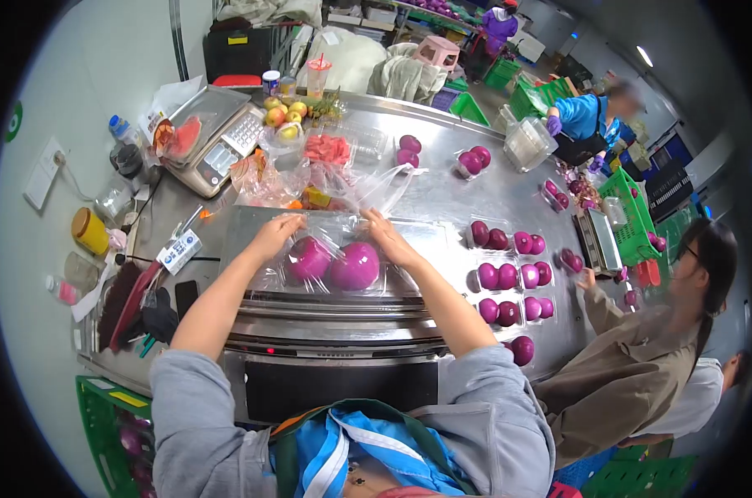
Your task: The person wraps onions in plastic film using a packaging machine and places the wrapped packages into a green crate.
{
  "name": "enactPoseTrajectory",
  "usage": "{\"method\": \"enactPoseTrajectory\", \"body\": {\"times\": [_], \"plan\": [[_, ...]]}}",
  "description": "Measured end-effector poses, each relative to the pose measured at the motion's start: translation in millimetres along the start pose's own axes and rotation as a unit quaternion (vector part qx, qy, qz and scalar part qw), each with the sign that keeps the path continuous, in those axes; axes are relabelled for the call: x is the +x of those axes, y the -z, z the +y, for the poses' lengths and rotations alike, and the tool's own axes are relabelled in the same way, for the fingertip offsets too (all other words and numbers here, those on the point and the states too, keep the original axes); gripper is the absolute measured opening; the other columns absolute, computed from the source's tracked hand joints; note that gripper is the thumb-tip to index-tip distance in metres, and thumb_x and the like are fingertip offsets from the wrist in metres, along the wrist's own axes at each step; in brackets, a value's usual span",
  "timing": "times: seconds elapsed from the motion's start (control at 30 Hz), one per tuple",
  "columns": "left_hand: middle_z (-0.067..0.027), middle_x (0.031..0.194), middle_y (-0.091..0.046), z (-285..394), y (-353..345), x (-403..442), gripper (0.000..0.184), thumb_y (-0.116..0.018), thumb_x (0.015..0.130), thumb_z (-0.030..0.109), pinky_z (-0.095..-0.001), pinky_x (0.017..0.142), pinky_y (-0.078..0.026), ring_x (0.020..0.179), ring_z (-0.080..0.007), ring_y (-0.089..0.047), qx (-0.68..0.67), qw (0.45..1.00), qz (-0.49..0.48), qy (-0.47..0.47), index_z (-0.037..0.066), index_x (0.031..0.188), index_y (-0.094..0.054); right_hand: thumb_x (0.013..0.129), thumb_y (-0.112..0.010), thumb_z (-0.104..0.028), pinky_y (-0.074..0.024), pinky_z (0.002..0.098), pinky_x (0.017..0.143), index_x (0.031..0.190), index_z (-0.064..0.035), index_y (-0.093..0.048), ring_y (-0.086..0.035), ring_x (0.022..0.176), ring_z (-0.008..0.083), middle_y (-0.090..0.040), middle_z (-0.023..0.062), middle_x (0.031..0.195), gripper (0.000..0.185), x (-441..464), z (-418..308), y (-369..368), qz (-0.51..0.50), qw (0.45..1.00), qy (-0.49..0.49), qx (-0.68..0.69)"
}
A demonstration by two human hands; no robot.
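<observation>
Two purple-red onions (357, 266) sit side by side in front of me on the metal wrapping machine (430, 236). Clear plastic film (334, 236) lies over them, wrinkled and shiny. Whether a tray is beneath them is hard to make out under the film. My left hand (278, 236) is closed on the film at the far left of the onions. At their far right, my right hand (386, 238) also pinches the film, fingers together. Beyond my hands, loose film rises toward a crumpled clear bag (280, 183).
Rows of packed onions (498, 275) stand to the right, near a co-worker's hand (588, 279). A scale (227, 145), apples (283, 114) and cut watermelon (326, 149) are at the back left. A phone (187, 297) and brush (119, 303) lie left. Another person (588, 116) works across the table.
</observation>
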State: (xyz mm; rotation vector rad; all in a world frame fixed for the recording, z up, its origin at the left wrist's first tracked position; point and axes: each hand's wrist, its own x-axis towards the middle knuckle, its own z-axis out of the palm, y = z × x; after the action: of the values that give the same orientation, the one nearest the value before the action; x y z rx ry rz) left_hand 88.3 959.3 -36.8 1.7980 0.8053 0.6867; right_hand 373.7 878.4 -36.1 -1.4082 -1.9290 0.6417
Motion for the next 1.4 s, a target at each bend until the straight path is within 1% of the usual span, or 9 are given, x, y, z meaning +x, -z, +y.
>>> {"method": "enactPoseTrajectory", "body": {"times": [0.2, 0.3, 0.63, 0.73, 0.9, 1.1, 1.23, 1.33, 1.4], "plan": [[-0.0076, 0.112, -0.052, 51.3, 3.5, -70.6, 0.045, -0.034, 0.091, 0.039, -0.0334, 0.086, -0.041, 0.105, -0.0186, -0.049, -0.248, 0.950, -0.107, 0.158, 0.016, 0.130, -0.032, 0.089, -0.037, -0.043, -0.0404, 0.0434, 0.088, 0.128, -0.0080, -0.036, -0.043, 0.111, 0.0234, -0.039, 0.0142, 0.126, 0.052, -53.7, -76.3, 18.9, -0.115, 0.847, -0.192, 0.483], [-0.0196, 0.106, -0.052, 41.8, 2.1, -63.0, 0.050, -0.030, 0.091, 0.044, -0.0368, 0.072, -0.050, 0.089, -0.0258, -0.059, -0.276, 0.940, -0.090, 0.181, 0.014, 0.131, -0.030, 0.087, -0.034, -0.050, -0.0532, 0.0347, 0.061, 0.124, -0.0076, -0.038, -0.059, 0.086, 0.0237, -0.050, 0.0182, 0.112, 0.056, -42.3, -82.5, 22.2, -0.120, 0.791, -0.313, 0.511], [-0.0188, 0.094, -0.060, 45.8, -60.0, -245.2, 0.074, -0.029, 0.083, 0.062, -0.0354, 0.063, -0.053, 0.077, -0.0284, -0.063, -0.359, 0.801, -0.209, 0.430, -0.004, 0.113, -0.046, 0.086, -0.026, -0.058, -0.0501, 0.0475, 0.073, 0.124, -0.0060, -0.037, -0.059, 0.090, 0.0346, -0.052, 0.0193, 0.111, 0.066, -204.9, -136.2, -33.5, -0.202, 0.585, -0.536, 0.574], [-0.0160, 0.093, -0.061, 29.3, -63.3, -272.3, 0.059, -0.033, 0.089, 0.047, -0.0318, 0.059, -0.053, 0.081, -0.0237, -0.062, -0.270, 0.848, -0.191, 0.413, -0.005, 0.114, -0.044, 0.089, -0.039, -0.045, -0.0479, 0.0313, 0.072, 0.121, -0.0044, -0.041, -0.057, 0.085, 0.0182, -0.055, 0.0106, 0.104, 0.052, -233.8, -114.1, -66.3, -0.146, 0.793, -0.392, 0.442], [-0.0095, 0.079, -0.062, 25.3, -91.3, -322.2, 0.024, -0.050, 0.087, 0.017, -0.0242, 0.064, -0.047, 0.071, -0.0146, -0.060, -0.231, 0.945, -0.033, 0.230, -0.003, 0.083, -0.061, 0.086, -0.053, -0.019, -0.0453, 0.0243, 0.068, 0.109, 0.0019, -0.052, -0.055, 0.074, 0.0104, -0.059, 0.0043, 0.081, 0.031, -303.5, -151.6, -73.2, 0.014, 0.899, -0.346, 0.269], [-0.0016, 0.042, -0.036, 56.5, -101.9, -320.7, 0.042, -0.037, 0.092, 0.036, -0.0234, 0.032, -0.024, 0.032, -0.0097, -0.029, -0.393, 0.852, 0.228, 0.260, 0.009, 0.061, -0.041, 0.091, -0.044, -0.026, -0.0274, 0.0226, 0.038, 0.066, -0.0076, -0.046, -0.034, 0.039, 0.0087, -0.039, -0.0010, 0.049, 0.030, -327.7, -162.1, -64.2, 0.122, 0.671, -0.479, 0.552], [0.0008, 0.039, -0.031, 37.2, -98.1, -403.9, 0.046, -0.039, 0.090, 0.043, -0.0237, 0.030, -0.020, 0.030, -0.0092, -0.029, -0.310, 0.821, 0.102, 0.469, 0.009, 0.059, -0.039, 0.092, -0.038, -0.028, -0.0214, 0.0245, 0.034, 0.065, -0.0085, -0.045, -0.028, 0.034, 0.0100, -0.026, -0.0014, 0.039, 0.034, -382.4, -162.6, -49.7, 0.045, 0.590, -0.556, 0.584], [-0.0005, 0.042, -0.037, -7.4, -123.8, -418.4, 0.045, -0.037, 0.091, 0.041, -0.0234, 0.031, -0.024, 0.031, -0.0102, -0.035, -0.327, 0.847, -0.004, 0.420, 0.008, 0.061, -0.044, 0.091, -0.039, -0.026, -0.0314, 0.0240, 0.038, 0.071, -0.0069, -0.049, -0.037, 0.038, 0.0112, -0.043, 0.0008, 0.051, 0.029, -408.3, -127.8, -101.7, 0.013, 0.453, -0.574, 0.682], [-0.0064, 0.051, -0.050, -41.2, -155.5, -409.8, 0.039, -0.040, 0.090, 0.030, -0.0289, 0.043, -0.039, 0.044, -0.0155, -0.049, -0.080, 0.942, -0.031, 0.325, 0.000, 0.068, -0.051, 0.084, -0.051, -0.028, -0.0463, 0.0271, 0.056, 0.087, -0.0035, -0.056, -0.056, 0.057, 0.0170, -0.058, 0.0064, 0.072, 0.025, -384.2, -135.5, -141.2, 0.030, 0.569, -0.612, 0.549]]}}
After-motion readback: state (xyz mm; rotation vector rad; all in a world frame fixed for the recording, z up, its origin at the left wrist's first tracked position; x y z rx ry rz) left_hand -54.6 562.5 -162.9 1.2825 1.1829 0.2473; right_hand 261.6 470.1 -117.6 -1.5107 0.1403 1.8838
